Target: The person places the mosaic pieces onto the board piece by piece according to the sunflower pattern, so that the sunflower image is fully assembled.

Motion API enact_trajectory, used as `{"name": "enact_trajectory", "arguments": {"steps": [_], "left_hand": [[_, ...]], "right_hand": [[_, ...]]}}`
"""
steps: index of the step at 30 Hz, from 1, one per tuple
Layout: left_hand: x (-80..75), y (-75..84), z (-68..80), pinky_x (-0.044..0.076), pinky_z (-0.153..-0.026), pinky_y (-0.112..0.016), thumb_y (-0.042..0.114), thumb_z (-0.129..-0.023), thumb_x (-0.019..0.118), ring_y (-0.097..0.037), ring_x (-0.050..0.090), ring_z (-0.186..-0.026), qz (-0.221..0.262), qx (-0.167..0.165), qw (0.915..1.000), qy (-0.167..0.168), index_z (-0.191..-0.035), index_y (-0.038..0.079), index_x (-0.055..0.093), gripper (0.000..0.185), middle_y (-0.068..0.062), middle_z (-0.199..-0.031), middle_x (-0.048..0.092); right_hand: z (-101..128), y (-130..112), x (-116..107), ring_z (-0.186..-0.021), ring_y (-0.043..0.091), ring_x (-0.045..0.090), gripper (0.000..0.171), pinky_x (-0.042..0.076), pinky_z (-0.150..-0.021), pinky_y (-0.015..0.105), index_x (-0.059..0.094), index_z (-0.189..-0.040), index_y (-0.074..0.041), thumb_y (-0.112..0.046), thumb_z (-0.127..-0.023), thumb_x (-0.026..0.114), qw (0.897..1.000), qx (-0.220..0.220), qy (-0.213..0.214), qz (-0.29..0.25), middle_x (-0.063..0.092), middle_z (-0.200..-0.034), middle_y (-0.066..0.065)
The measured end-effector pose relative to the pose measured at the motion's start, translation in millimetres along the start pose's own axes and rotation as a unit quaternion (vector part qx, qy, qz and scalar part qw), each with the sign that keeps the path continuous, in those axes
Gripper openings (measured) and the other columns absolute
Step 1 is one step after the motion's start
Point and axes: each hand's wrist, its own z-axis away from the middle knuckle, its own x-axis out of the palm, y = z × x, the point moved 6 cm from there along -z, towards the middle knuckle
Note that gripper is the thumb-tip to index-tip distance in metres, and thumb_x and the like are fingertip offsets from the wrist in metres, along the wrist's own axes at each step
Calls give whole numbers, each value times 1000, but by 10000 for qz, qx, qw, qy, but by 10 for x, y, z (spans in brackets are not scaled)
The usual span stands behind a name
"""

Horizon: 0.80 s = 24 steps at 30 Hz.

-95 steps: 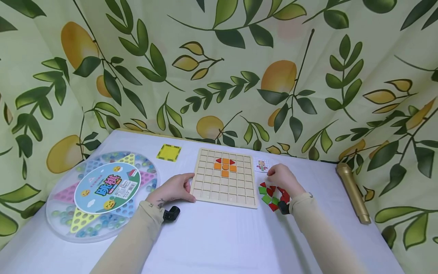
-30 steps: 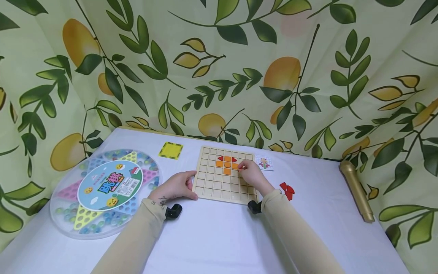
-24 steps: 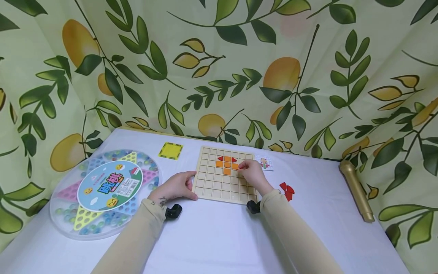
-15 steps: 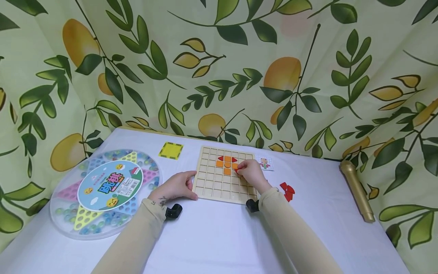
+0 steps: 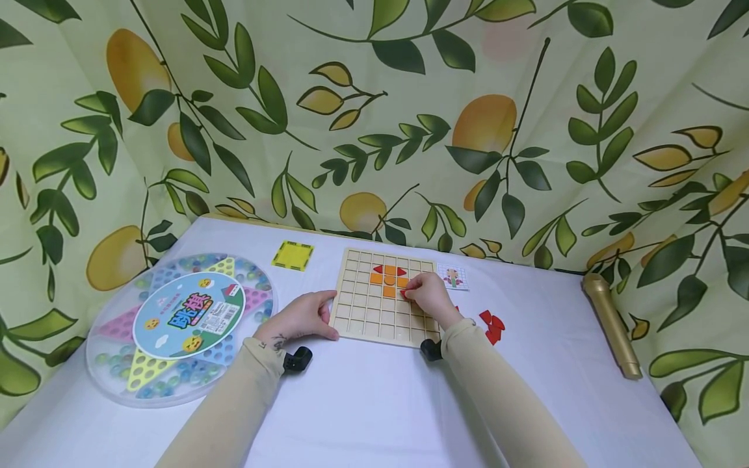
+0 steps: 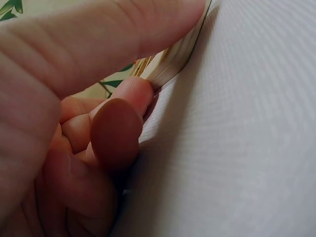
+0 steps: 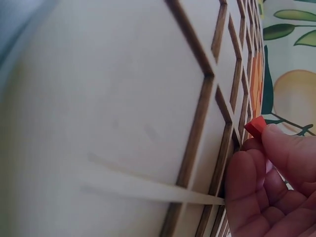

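A pale wooden grid board (image 5: 365, 318) lies mid-table, orange tiles (image 5: 389, 292) set in a cross with a red triangular tile (image 5: 401, 272) on either side of the top one. At its lower left corner my left hand (image 5: 298, 317) holds the edge between thumb and index finger; the board's edge (image 6: 170, 64) shows by the thumb in the left wrist view. My right hand (image 5: 430, 296) is over the board's right part, pinching a small red tile (image 7: 256, 127) just below the right arm of the cross. The hand hides the grid cells under it.
Loose red tiles (image 5: 494, 327) lie right of my right wrist. A printed pattern card (image 5: 453, 277) sits beside the board's top right corner. At left is a round marble game box (image 5: 105, 383); a yellow square frame (image 5: 292, 255) and a gold cylinder (image 5: 611, 328) flank the board.
My right hand has come left from the loose tiles onto the board with a red tile, then shifted slightly down. The left hand stays on the corner. Green tiles seen earlier are out of sight.
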Motion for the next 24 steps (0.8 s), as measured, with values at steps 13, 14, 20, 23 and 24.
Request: {"name": "enact_trajectory", "arguments": {"steps": [13, 14, 20, 23, 24], "left_hand": [[11, -3, -10, 38, -69, -27, 16, -59, 86, -13, 46, -59, -8, 12, 10000, -37, -138, -2, 38, 94, -1, -66, 52], [10, -1, -9, 38, -70, -27, 16, -59, 86, -13, 46, -59, -17, 26, 10000, -39, -138, -2, 38, 93, -1, -67, 52], [4, 11, -4, 38, -69, -28, 17, -59, 86, -13, 46, -59, -11, 107, 9999, -46, -137, -3, 38, 94, -1, -67, 52], [3, 10, -3, 38, -68, -28, 16, -59, 86, -13, 46, -59, 35, 109, 9999, -32, -137, -3, 38, 94, -1, -67, 52], [4, 10, -3, 39, -68, -28, 16, -59, 86, -13, 46, -59, 36, 114, 9999, -29, -137, -3, 38, 94, -1, -67, 52]], "right_hand": [[4, -64, 8, -87, 23, 49, 8, 42, -69, 27, 69, -89, -3, -6, -85, 63, 9991, -223, 91, 339, 61, -94, 10], [3, -65, 9, -87, 23, 50, 8, 42, -69, 27, 69, -89, -3, -6, -85, 63, 9990, -251, 94, 364, 61, -94, 10], [6, -79, 17, -87, 22, 50, 7, 42, -71, 28, 70, -88, -2, -6, -84, 64, 9982, -350, 125, 479, 62, -90, 9], [7, -81, 21, -87, 22, 50, 7, 42, -73, 29, 70, -86, -3, -7, -84, 65, 9974, -360, 138, 607, 62, -90, 9], [6, -81, 23, -87, 22, 51, 7, 42, -74, 30, 70, -85, -3, -8, -84, 66, 9971, -366, 139, 658, 62, -89, 9]]}}
